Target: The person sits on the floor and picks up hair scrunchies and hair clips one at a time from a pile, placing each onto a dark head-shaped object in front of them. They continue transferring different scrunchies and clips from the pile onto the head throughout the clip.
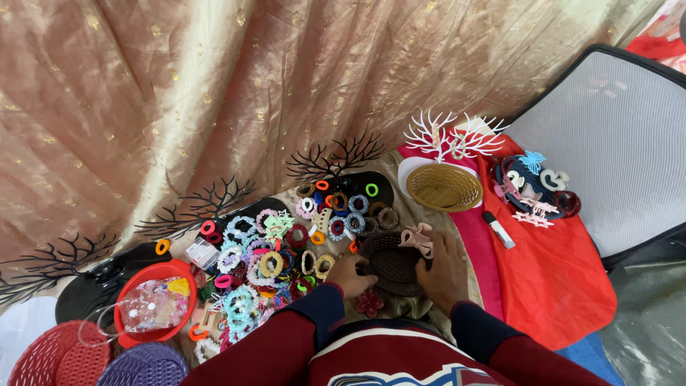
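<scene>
Draping across the whole far side, a shimmering gold-and-rose curtain (286, 78). Leaning at the right edge, a grey mesh panel (614, 143). Lying over the right part of the surface, a red cloth (557, 279), carrying a white marker (498, 229) near its left edge. Spreading across the middle of the surface, a heap of coloured hair ties (286, 250). Standing along the far edge, black branch-shaped stands (336, 159) and a white one (450, 136). Sitting at the near left corner, a red basket (153, 302). Resting at the near middle, a dark brown woven basket (391, 264), holding a pink bow clip (418, 238) on its far rim. Gripping that basket's left rim, the left hand (350, 274), fingers curled closed on it; pressing its right rim, the right hand (444, 271), fingers clamped on the edge.
</scene>
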